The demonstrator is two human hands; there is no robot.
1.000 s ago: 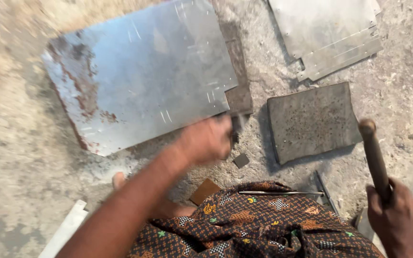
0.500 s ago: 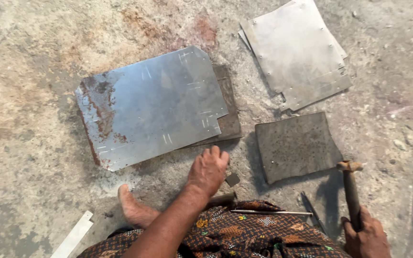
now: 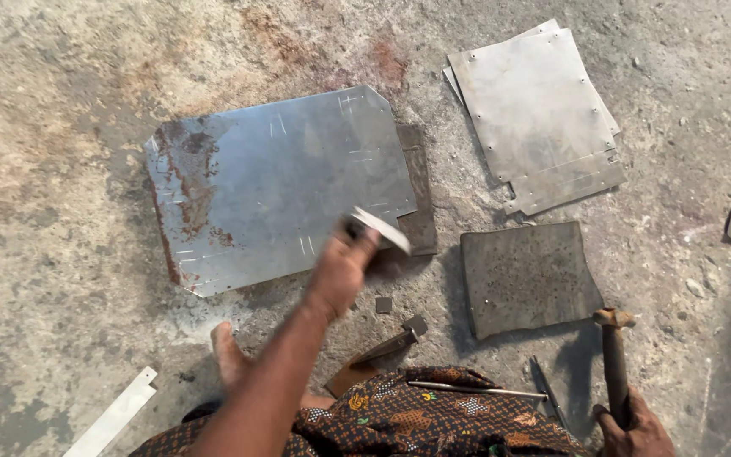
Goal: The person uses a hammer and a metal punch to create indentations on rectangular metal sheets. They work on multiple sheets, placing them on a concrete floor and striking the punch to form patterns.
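Head view: my left hand is closed round a small metal strip, blurred, at the near right corner of the big sheet on the floor. My right hand is wrapped tight on the hammer, upright by the dark plate. I'd steady the strip flat on the sheet's edge, fingers clear. Pale riveted sheets lie farther right; no labels or packages show.
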